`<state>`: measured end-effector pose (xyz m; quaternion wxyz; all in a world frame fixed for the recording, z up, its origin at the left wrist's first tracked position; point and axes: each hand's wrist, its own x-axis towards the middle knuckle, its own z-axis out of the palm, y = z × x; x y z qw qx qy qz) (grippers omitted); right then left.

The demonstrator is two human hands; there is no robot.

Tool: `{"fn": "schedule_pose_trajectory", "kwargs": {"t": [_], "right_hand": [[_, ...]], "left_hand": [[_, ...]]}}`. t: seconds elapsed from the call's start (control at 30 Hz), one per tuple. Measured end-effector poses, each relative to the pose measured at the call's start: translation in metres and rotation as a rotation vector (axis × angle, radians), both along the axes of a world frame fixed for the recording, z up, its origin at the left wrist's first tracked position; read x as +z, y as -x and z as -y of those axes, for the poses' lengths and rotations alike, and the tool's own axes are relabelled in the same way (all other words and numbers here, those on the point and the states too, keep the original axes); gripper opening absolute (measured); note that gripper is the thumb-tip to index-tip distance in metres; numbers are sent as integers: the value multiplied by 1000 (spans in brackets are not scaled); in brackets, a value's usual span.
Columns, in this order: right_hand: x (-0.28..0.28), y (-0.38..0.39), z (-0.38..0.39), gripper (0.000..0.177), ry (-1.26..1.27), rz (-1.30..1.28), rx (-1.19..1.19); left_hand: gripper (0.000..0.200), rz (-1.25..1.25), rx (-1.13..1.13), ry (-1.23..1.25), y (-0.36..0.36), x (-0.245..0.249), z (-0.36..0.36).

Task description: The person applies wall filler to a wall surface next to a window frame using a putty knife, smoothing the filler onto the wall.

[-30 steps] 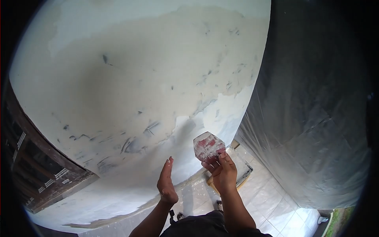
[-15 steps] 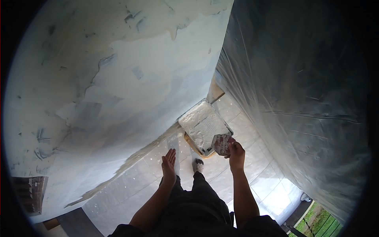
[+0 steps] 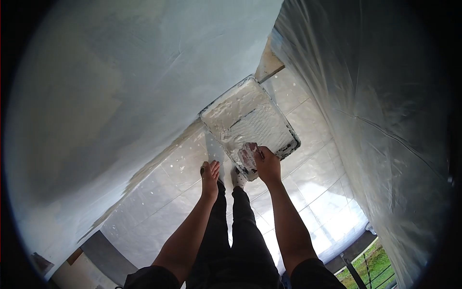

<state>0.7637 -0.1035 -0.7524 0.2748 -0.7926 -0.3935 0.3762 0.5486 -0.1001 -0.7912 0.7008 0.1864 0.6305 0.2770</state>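
Note:
My right hand [image 3: 267,165] is closed round a putty scraper [image 3: 248,155], whose flat reddish blade is smeared with white. Its handle is hidden in my fist. The blade lies over the near corner of a dark-rimmed paint tray [image 3: 292,133]; whether it touches the tray cannot be made out. Thick white paste [image 3: 250,111] coats the tray, with ridged marks on its right part. My left hand [image 3: 210,178] hangs empty to the left of the tray, fingers stretched out.
A pale, patchy wall [image 3: 120,96] rises at the left, right beside the tray. Plastic sheeting [image 3: 380,130] hangs along the right. Spattered sheeting covers the tiled floor [image 3: 168,192]. My feet stand just below the tray. A railing [image 3: 368,269] with grass behind it shows at the lower right.
The view has come down closer to the tray, which looks larger. My right hand has moved the scraper from beyond the tray's right edge to over its near corner. The left hand remains empty.

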Motion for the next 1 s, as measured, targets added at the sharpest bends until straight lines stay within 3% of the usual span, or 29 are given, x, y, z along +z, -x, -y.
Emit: {"fn": "schedule_pose_trajectory", "kwargs": {"t": [0.3,0.37,1.0], "right_hand": [[-40,14,-10,21,61,-40,13],[-47,14,-10,19,-21,30,19],[-51,24,-15,18,-4,28,31]], "left_hand": [[92,119,15,49,-18,-26,-10],[94,128,26,51,-21,-29,-11],[101,218,86,112,-31,-36,-15]]}}
